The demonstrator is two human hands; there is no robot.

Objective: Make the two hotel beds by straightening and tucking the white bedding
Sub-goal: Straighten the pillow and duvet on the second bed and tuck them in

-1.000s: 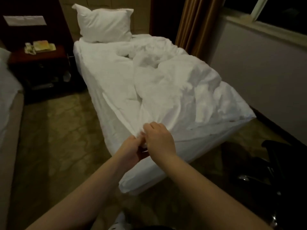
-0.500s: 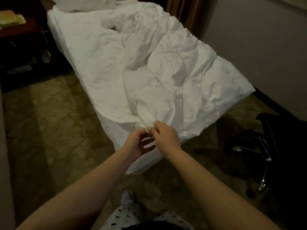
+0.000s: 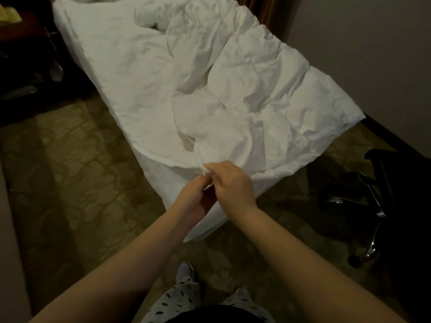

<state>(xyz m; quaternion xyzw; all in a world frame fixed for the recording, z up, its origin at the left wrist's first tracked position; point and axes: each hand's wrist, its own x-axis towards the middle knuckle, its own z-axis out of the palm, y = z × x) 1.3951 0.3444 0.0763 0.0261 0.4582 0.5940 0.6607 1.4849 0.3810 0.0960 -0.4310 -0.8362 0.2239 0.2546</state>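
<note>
Pinching duvet (image 3: 245,94): left hand (image 3: 194,198), right hand (image 3: 232,183)

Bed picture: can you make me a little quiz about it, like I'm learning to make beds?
1. True or false: the left hand and the right hand both pinch the duvet at its near edge.
2. What stands on the floor to the right of the bed? A) a black chair B) a suitcase C) a ladder
3. Fill in: the duvet looks ____, not smooth.
Key: 1 true; 2 A; 3 crumpled.
</note>
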